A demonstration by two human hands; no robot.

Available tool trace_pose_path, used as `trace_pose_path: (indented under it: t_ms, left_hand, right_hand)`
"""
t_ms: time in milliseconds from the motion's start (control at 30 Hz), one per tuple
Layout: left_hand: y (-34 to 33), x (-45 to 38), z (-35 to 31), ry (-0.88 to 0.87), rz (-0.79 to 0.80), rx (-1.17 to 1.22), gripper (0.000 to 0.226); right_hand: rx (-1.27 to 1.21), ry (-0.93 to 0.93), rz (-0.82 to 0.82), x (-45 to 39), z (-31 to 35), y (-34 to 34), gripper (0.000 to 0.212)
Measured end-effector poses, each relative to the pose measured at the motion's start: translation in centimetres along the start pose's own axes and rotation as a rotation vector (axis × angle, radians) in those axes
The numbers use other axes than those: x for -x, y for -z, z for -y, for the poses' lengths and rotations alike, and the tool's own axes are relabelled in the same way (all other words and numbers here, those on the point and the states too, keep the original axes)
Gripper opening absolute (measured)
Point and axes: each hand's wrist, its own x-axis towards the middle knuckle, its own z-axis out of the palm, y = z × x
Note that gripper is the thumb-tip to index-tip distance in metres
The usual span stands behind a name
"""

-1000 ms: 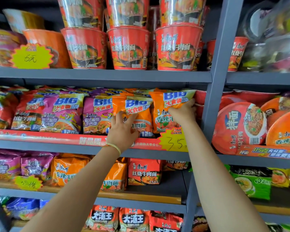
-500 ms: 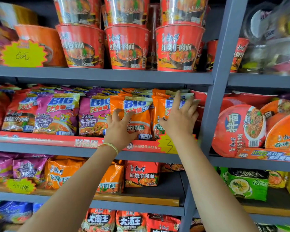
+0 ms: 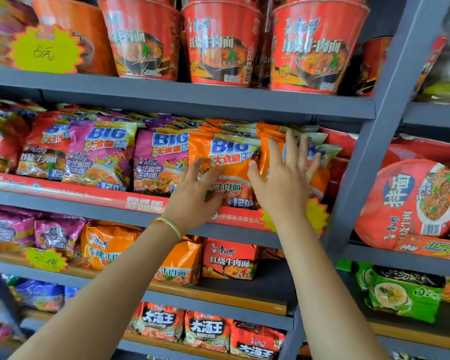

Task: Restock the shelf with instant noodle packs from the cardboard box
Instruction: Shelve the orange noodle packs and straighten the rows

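The grey shelf [image 3: 218,103] fills the frame. At centre, orange noodle packs [image 3: 226,162] stand in its middle row. Both the left hand [image 3: 195,196] and right hand [image 3: 283,185] press them, fingers spread flat, released.

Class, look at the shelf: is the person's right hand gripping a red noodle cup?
No: the right hand lies with straight fingers against the orange noodle packs.

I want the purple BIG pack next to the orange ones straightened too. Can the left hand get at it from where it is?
Probably yes. The left hand rests open on the front orange pack, and the purple pack stands right beside it at the shelf front, its face uncovered, with nothing between them.
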Motion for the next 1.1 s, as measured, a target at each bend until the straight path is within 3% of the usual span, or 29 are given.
trace_pose_path:
  t_ms: [100, 233, 333, 433, 500, 700, 800, 900, 1000, 1100]
  left_hand:
    - [1.8, 2.1, 1.4, 0.047, -0.179, 0.118, 0.037]
    - [6.3, 7.9, 6.5, 0.262, -0.252, 0.179, 0.035]
    - [10.2, 14.6, 13.2, 0.513, -0.071, 0.115, 0.042]
    - [14.0, 22.5, 20.9, 0.782, 0.333, 0.030, 0.014]
    - [17.0, 28.4, 25.7, 0.887, 0.416, 0.017, 0.014]
    - [28.9, 46.0, 37.6, 1.266, 0.024, 0.028, 0.036]
    - [34.7, 53.7, 42.3, 1.390, -0.078, -0.100, 0.018]
    - [39.4, 60.6, 45.7, 1.532, -0.197, -0.190, 0.022]
    - [42.8, 66.7, 47.5, 1.600, -0.375, -0.286, 0.033]
    - [45.6, 72.5, 48.6, 1.622, -0.557, -0.535, 0.028]
  right_hand:
    - [-0.296, 0.223, -0.188, 2.3, 3.5, -1.1, 0.027]
    - [-0.629, 0.284, 0.052, 6.8, 11.1, -4.4, 0.020]
    - [-0.724, 0.283, 0.386, 11.4, 18.8, -8.6, 0.021]
    - [-0.639, 0.431, 0.833, 16.5, 27.5, -13.4, 0.019]
    - [-0.635, 0.494, 1.006, 20.0, 34.0, -15.9, 0.026]
    - [-0.786, 0.654, 1.285, 29.8, 56.7, -20.1, 0.015]
    - [-0.825, 0.748, 1.392, 34.3, 67.6, -20.4, 0.019]
    - [-0.864, 0.842, 1.479, 38.3, 77.0, -20.1, 0.015]
    - [-0.924, 0.917, 1.545, 42.0, 85.0, -19.6, 0.015]
    - [-1.004, 0.971, 1.595, 45.5, 92.9, -18.7, 0.017]
